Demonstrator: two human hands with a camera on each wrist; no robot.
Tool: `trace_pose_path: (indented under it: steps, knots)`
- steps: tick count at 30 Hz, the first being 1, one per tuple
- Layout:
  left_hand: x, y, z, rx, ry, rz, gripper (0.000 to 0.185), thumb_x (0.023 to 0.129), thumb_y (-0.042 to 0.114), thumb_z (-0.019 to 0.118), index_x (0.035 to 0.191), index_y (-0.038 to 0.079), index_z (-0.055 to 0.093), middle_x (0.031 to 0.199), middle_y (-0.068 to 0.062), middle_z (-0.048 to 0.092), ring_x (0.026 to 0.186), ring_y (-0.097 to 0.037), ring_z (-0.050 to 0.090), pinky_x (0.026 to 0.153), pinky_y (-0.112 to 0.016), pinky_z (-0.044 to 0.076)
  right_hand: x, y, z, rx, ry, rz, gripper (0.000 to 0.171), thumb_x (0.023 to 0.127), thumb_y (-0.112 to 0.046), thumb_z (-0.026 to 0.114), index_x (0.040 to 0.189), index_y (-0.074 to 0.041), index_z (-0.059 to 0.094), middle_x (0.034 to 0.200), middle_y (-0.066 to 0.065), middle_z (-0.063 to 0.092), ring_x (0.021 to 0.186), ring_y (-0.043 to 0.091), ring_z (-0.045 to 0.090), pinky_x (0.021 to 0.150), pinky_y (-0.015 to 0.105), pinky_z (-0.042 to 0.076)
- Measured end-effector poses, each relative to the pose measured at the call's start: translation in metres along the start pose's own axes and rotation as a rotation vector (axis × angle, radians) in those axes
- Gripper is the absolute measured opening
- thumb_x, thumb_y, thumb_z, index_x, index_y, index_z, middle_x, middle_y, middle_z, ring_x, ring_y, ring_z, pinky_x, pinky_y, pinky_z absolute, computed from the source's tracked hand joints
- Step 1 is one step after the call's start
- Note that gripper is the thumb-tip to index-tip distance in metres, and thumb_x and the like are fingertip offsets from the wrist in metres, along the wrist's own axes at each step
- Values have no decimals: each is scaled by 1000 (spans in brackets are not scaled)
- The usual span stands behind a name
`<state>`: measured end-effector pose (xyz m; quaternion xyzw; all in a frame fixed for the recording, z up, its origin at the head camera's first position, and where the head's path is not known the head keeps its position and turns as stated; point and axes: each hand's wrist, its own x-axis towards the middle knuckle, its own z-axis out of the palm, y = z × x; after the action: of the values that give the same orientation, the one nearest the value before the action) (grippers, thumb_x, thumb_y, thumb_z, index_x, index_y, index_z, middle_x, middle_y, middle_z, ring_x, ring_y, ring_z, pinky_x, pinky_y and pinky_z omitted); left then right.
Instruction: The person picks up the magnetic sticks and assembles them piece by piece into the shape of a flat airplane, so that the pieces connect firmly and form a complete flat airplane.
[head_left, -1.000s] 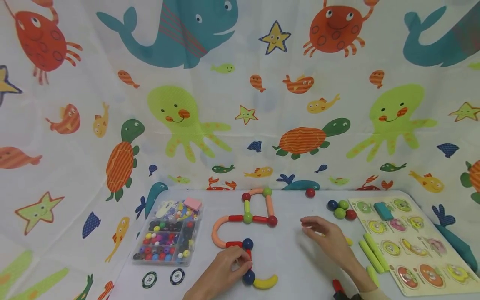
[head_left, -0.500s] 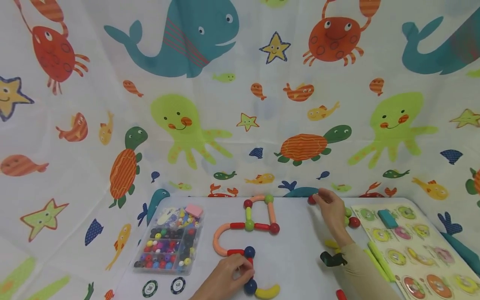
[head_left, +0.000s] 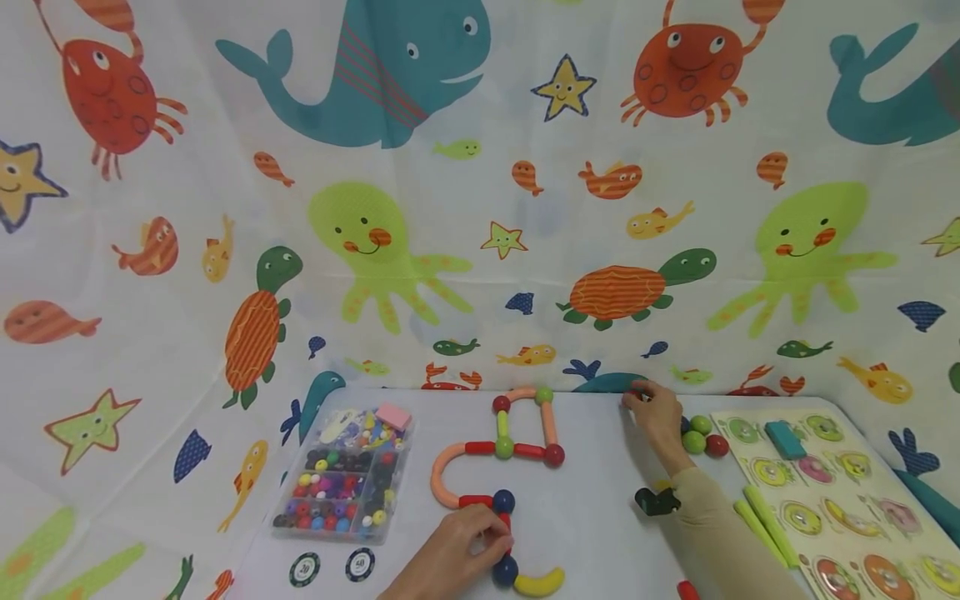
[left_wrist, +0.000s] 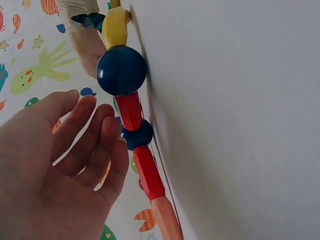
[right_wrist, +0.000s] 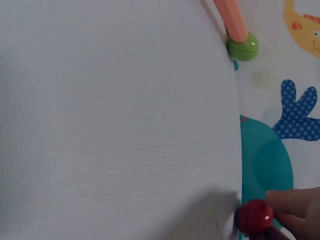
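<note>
At the table's back edge my right hand (head_left: 660, 423) pinches a red ball (right_wrist: 255, 216) between thumb and fingers; in the head view the fingers hide it. My left hand (head_left: 459, 552), fingers loosely curled, is beside a short red rod (left_wrist: 129, 111) that joins two dark blue balls. The nearer blue ball (head_left: 506, 572) has a curved yellow rod (head_left: 542, 582) at its side. From the farther blue ball (head_left: 504, 502) a chain runs through a peach curved rod (head_left: 438, 476) to a closed loop with a green ball (head_left: 504, 447) and a red corner ball (head_left: 554, 455).
A divided bead box (head_left: 341, 471) and two round chips (head_left: 360, 565) lie at left. Right of the right arm are loose green balls (head_left: 696, 442), another red ball (head_left: 717, 446), green rods (head_left: 772, 527) and a fruit puzzle board (head_left: 832, 542). A patterned cloth (head_left: 480, 175) hangs behind.
My right hand has moved away from me to the table's back edge and taken hold of the red ball there. My left hand has stayed by the red rod.
</note>
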<state>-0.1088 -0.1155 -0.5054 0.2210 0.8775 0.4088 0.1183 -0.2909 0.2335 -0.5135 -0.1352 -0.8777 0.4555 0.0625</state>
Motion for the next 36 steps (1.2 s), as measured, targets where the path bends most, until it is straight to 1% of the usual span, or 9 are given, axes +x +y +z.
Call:
trace_pose_path:
  steps: [4, 7, 10, 12, 14, 20, 25, 29, 36]
  knots:
    - [-1, 4, 1, 2, -33, -26, 17, 98, 39, 65, 107, 27, 71, 94, 20, 60, 85, 4, 54, 81, -18, 53, 0, 3, 1, -24, -4, -11, 37, 99, -12, 63, 133, 2, 61, 131, 28, 61, 119, 40, 57, 101, 51, 51]
    - [-1, 5, 2, 8, -42, -29, 17, 98, 40, 65, 108, 27, 71, 95, 21, 60, 86, 4, 54, 82, -18, 53, -1, 6, 2, -32, -3, -18, 38, 99, -11, 63, 134, 2, 61, 130, 29, 61, 116, 40, 57, 101, 51, 51]
    - [0, 6, 5, 41, -33, 14, 18, 99, 42, 64, 107, 28, 72, 95, 22, 61, 87, 5, 54, 82, -18, 52, -1, 8, 2, -36, -4, -30, 39, 98, -10, 64, 135, 2, 60, 129, 29, 61, 115, 40, 57, 101, 51, 51]
    - [0, 7, 7, 47, -37, 36, 19, 99, 42, 64, 107, 27, 73, 96, 22, 60, 88, 5, 53, 82, -18, 52, -2, 9, 2, -36, -7, -34, 40, 99, -10, 64, 136, 2, 59, 129, 29, 61, 116, 40, 57, 103, 52, 50]
    - [1, 7, 10, 77, -41, 70, 19, 98, 42, 65, 107, 27, 74, 96, 23, 60, 88, 5, 53, 82, -17, 51, -3, 10, 3, -35, -12, -37, 40, 99, -10, 64, 137, 2, 58, 130, 29, 61, 117, 41, 56, 105, 53, 49]
    - [4, 10, 16, 122, -61, 118, 18, 97, 40, 68, 109, 28, 74, 95, 26, 61, 89, 6, 51, 83, -17, 49, -12, 9, 3, -25, -44, -37, 43, 100, -15, 64, 140, -1, 56, 136, 27, 58, 125, 41, 54, 107, 53, 47]
    - [6, 12, 18, 96, -77, 135, 18, 96, 38, 69, 110, 28, 75, 97, 27, 66, 94, 7, 54, 90, -21, 50, -26, 4, 0, 14, -96, -60, 45, 101, -20, 64, 143, -7, 55, 140, 23, 57, 129, 39, 53, 109, 53, 46]
    - [7, 14, 19, 95, -91, 135, 17, 96, 36, 69, 109, 28, 77, 97, 27, 68, 95, 8, 55, 90, -21, 49, -42, -2, -3, 44, -131, -119, 45, 100, -23, 66, 142, -10, 57, 140, 19, 60, 129, 36, 56, 108, 51, 47]
    - [11, 19, 24, 184, -107, 215, 21, 96, 34, 70, 114, 25, 77, 100, 23, 71, 97, 6, 58, 88, -19, 50, -72, -5, -2, 71, -159, -221, 42, 96, -20, 71, 136, -9, 62, 133, 15, 65, 124, 32, 62, 101, 39, 52]
